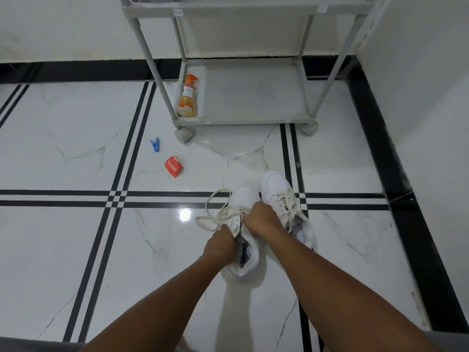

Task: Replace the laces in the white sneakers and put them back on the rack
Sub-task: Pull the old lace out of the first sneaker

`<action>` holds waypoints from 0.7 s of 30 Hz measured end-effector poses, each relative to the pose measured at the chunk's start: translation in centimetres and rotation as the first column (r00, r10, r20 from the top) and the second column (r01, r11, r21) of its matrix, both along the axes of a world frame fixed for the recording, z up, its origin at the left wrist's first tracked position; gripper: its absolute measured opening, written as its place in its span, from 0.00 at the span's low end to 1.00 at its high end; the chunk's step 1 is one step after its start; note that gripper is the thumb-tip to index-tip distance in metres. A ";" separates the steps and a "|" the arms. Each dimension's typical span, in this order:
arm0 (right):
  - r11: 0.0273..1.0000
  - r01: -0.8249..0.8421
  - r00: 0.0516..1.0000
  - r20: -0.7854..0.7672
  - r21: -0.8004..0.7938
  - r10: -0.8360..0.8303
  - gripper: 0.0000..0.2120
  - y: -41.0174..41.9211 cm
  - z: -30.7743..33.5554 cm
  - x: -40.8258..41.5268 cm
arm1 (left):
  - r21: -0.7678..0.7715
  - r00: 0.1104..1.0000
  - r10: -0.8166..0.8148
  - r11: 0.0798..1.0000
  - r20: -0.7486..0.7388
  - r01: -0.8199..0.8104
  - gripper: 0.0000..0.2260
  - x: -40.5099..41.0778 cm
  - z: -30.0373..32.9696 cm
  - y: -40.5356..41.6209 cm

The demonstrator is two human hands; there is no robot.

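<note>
The left hand (220, 243) grips the side wall of the near white sneaker (243, 224) by its collar, while the right hand (261, 215) curls over the tongue and pinches at the cream lace (215, 212), whose loose flat loops spill onto the floor (76, 148). The soft cord could snag or knot on itself if pulled hard, and the glossy marble tile would let the smooth shoe skid. The laced second sneaker (281, 196) lies just beside it, and the grey tubular rack (243, 120) stands beyond.
</note>
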State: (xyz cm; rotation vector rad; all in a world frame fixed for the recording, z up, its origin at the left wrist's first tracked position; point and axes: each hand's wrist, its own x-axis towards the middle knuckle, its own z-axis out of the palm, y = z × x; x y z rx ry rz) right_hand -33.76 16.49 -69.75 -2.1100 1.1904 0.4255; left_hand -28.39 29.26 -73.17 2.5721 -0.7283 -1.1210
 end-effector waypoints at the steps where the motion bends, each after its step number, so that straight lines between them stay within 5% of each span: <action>1: 1.000 -0.011 0.999 -0.040 0.018 0.012 0.10 0.2 0.1 -0.2 | -0.003 1.000 -0.002 1.000 -0.001 0.002 0.14 -0.1 0.0 0.0; 5: 0.973 0.033 0.999 -0.044 0.227 -0.024 0.06 -0.3 1.3 0.5 | 0.009 1.000 -0.004 1.000 -0.002 0.004 0.16 -0.3 0.4 0.4; 8: 0.705 0.250 0.861 0.180 0.664 -0.475 0.08 -1.5 3.3 0.9 | 0.046 1.000 0.001 0.999 -0.002 -0.001 0.18 -0.4 0.4 0.3; 10: 0.605 0.322 0.719 0.228 0.728 -0.657 0.08 -1.8 2.9 -0.2 | 0.066 1.000 0.001 0.998 -0.005 0.000 0.18 -0.2 0.6 0.0; 12: 0.644 0.404 0.696 0.239 0.649 -0.677 0.09 -1.1 1.0 -1.9 | 0.083 1.000 0.001 0.997 -0.010 0.000 0.18 -0.1 0.8 -0.2; 16: 0.939 0.255 0.871 0.368 0.232 -0.327 0.16 0.7 -1.8 -3.3 | 0.097 1.000 -0.003 0.995 -0.014 0.004 0.19 -0.3 0.3 -0.3; 21: 0.968 0.249 0.906 0.363 -0.037 -0.219 0.07 1.9 -1.4 -2.0 | 0.123 0.999 -0.011 0.992 -0.035 0.016 0.20 0.0 0.3 -0.5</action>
